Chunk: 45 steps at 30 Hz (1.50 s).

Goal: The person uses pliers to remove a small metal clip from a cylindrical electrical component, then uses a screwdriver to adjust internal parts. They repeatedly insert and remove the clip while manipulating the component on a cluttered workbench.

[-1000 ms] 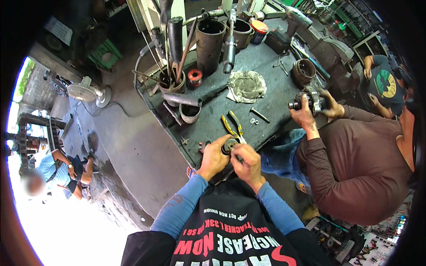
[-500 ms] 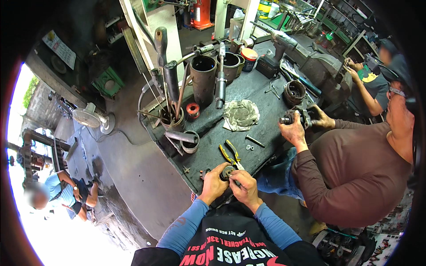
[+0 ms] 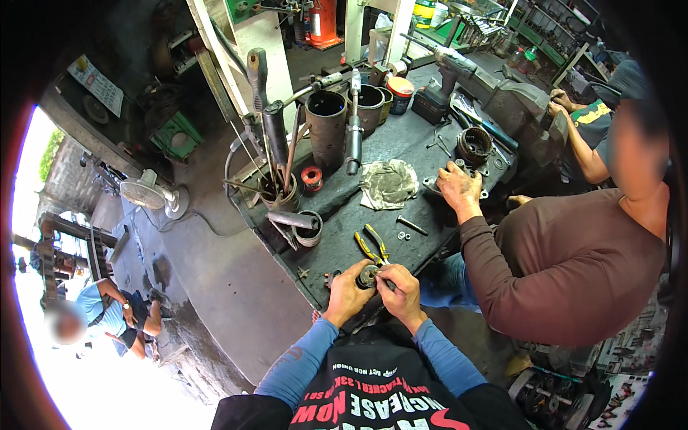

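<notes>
While the left hand [image 3: 347,294] clamps a round metal part [image 3: 368,274], the right hand [image 3: 401,292] pinches a small dark piece [image 3: 390,284] beside it; pliers [image 3: 372,248] lie on the tabletop [image 3: 335,218], just farther off.

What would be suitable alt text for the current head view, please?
A person's left hand holds a small round metal part, the right hand close against it, at the edge of a dark workbench. Yellow-handled pliers and a bolt lie beyond; to the right, a co-worker in brown has a hand on another metal part.
</notes>
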Tool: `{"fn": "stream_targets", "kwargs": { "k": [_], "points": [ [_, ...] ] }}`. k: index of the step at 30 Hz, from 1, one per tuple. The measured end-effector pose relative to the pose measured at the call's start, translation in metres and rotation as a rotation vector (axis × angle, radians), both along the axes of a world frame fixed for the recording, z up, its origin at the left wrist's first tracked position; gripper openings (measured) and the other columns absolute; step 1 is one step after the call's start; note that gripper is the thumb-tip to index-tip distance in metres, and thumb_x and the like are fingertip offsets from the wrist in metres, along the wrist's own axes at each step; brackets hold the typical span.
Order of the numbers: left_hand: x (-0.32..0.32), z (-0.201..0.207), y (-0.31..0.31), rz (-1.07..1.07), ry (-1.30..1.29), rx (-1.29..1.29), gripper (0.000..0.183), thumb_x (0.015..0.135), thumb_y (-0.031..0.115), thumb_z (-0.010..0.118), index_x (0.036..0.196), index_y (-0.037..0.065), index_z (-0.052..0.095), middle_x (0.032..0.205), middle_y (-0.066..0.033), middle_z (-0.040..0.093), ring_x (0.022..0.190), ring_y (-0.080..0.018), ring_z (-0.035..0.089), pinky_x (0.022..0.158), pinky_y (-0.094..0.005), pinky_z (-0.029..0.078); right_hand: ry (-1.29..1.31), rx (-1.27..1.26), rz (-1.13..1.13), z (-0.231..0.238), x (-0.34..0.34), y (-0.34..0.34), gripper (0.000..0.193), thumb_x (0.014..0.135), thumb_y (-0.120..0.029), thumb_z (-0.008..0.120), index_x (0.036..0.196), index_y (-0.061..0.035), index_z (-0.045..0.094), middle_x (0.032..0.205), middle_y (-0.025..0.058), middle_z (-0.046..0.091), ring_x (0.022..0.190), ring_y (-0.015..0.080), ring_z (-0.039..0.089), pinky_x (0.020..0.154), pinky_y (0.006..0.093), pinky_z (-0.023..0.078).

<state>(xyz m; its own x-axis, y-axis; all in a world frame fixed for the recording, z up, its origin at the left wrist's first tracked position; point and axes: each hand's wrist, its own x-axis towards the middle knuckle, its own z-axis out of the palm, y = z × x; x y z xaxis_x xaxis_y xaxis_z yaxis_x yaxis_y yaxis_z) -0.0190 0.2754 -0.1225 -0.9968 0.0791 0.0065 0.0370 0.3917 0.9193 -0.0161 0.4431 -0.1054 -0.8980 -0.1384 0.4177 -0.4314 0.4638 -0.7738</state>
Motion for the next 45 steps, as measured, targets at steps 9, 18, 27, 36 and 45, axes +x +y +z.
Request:
{"fn": "stream_targets", "kwargs": {
  "k": [9,18,27,36,45],
  "points": [
    [0.000,0.006,-0.002,-0.020,-0.075,0.036,0.050,0.085,0.012,0.082,0.133,0.003,0.072,0.121,-0.0232,0.079,0.114,-0.0398,0.077,0.096,-0.0432,0.060,0.011,0.005,0.057,0.001,0.003,-0.002,0.019,0.083,0.006,0.080,0.097,-0.0011,0.070,0.104,0.0173,0.076,0.095,0.0383,0.075,0.083,0.0420,0.061],
    [0.000,0.009,-0.001,-0.015,-0.074,0.037,0.052,0.084,0.013,0.083,0.134,0.002,0.072,0.124,-0.0244,0.078,0.113,-0.0400,0.078,0.096,-0.0440,0.061,0.009,0.038,0.068,0.005,0.004,-0.001,0.017,0.083,0.006,0.078,0.095,-0.0014,0.069,0.103,0.0173,0.075,0.096,0.0392,0.074,0.084,0.0438,0.060],
    [0.001,0.000,-0.002,-0.017,-0.097,0.062,0.057,0.083,0.011,0.083,0.139,0.005,0.072,0.128,-0.0237,0.077,0.117,-0.0394,0.077,0.100,-0.0434,0.060,0.035,0.044,0.024,0.005,0.002,-0.003,0.021,0.081,0.007,0.078,0.097,-0.0010,0.067,0.105,0.0173,0.075,0.093,0.0392,0.073,0.082,0.0449,0.059],
    [0.010,-0.003,0.002,0.082,-0.039,0.181,0.056,0.084,0.007,0.084,0.138,0.002,0.069,0.124,-0.0160,0.079,0.115,-0.0224,0.077,0.102,-0.0363,0.059,-0.011,-0.013,-0.018,0.000,0.002,-0.003,0.020,0.081,0.007,0.079,0.097,-0.0013,0.070,0.103,0.0177,0.077,0.097,0.0390,0.075,0.085,0.0437,0.060],
    [0.012,-0.009,-0.002,0.016,0.084,0.106,0.058,0.088,0.012,0.085,0.142,0.002,0.067,0.132,-0.0197,0.077,0.123,-0.0330,0.076,0.104,-0.0407,0.058,-0.016,-0.037,-0.003,0.001,0.001,0.001,0.019,0.082,0.007,0.080,0.097,-0.0007,0.070,0.103,0.0174,0.077,0.094,0.0371,0.077,0.084,0.0419,0.061]
  ]
}}
